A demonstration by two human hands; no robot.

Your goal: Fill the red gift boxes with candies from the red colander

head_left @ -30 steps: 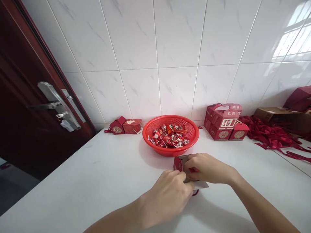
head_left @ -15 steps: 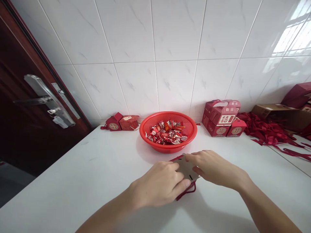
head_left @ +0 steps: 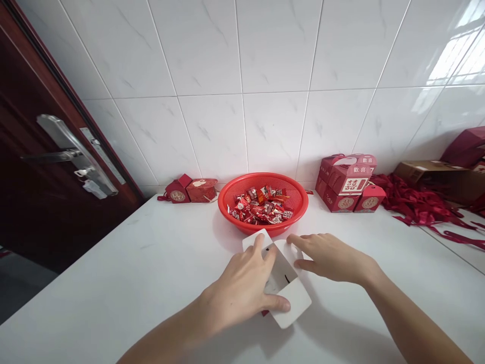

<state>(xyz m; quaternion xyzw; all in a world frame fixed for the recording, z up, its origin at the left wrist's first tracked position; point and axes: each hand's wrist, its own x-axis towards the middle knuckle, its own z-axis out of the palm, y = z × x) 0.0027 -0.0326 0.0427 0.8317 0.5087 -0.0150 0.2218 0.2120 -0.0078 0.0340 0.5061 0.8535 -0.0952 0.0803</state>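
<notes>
A small gift box (head_left: 297, 301) stands on the white counter with its top unfolded, showing a white inside and pale flaps with thin dark slits. My left hand (head_left: 242, 285) lies across it with fingers spread. Its thumb presses the near flap, while its fingertips reach the far flap and inner edge. On the right side, my right hand (head_left: 329, 258) has its thumb and fingers at the rounded flap with the cut-out. A bit of red outer wall peeks out below my left hand; the rest is hidden.
Just behind the box sits a red plastic basket (head_left: 242, 228) holding wrapped candies (head_left: 261, 205). Red boxes (head_left: 346, 184) are stacked at the right, beside a heap of red ribbons (head_left: 413, 202) and an open carton (head_left: 420, 174). Two red boxes (head_left: 189, 191) stand at the back left, near a door (head_left: 38, 202).
The box's pale flaps have opened outward at the far and near ends. My left fingers have spread apart over it. The red cord seen earlier below the box is now hidden.
</notes>
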